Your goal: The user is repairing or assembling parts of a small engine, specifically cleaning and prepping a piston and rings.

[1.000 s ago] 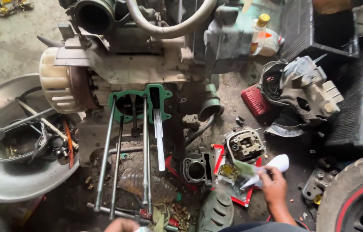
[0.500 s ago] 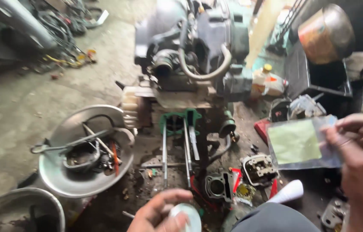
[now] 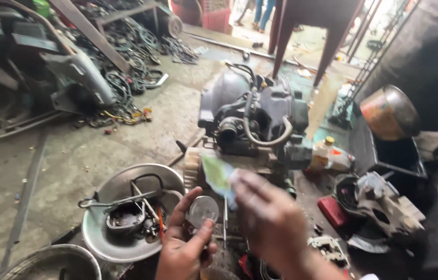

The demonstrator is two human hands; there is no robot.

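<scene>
Over the engine [image 3: 260, 116], left hand [image 3: 185, 249] pinches disc [image 3: 202, 210].

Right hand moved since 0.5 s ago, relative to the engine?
Yes. The right hand, blurred, now sits low in front of the engine beside the left hand; earlier it was out at the engine's right.

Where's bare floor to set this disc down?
Bare concrete lies between the scrap pile and the metal bowl, left of the engine. The bowl is full of tools. Right of the engine, parts crowd the floor around the red block.
</scene>
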